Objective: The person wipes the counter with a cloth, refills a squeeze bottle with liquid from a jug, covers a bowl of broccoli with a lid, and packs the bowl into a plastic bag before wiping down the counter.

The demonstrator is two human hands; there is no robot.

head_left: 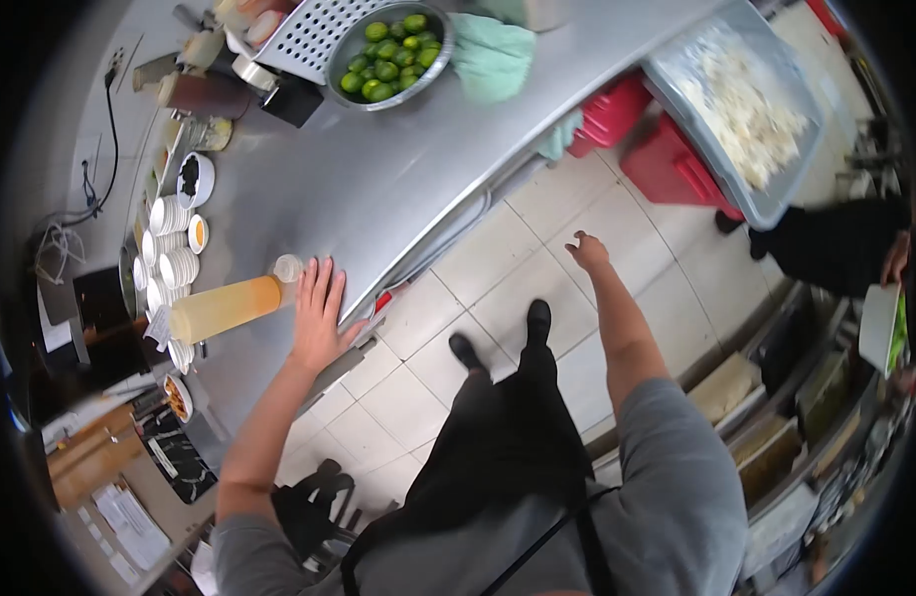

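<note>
My left hand [321, 316] lies flat near the edge of the steel counter [359, 189], its fingers stretched out and holding nothing. Close to its fingertips is a small clear plastic cup [288, 267]. Beside it, a tall bottle of yellow liquid [225, 310] has a more orange layer at the end nearest the hand. Out over the floor, my right hand [587, 251] hangs in the air, fingers loosely bent and apart, with nothing seen in it.
Stacked white cups [170, 243] line the counter's left side. A metal bowl of limes [393, 62] and a green cloth [493, 55] are farther along. At right, a grey tub [781, 189] sits above red bins [667, 164]. Another person's hand [896, 256] holds a white container [878, 328].
</note>
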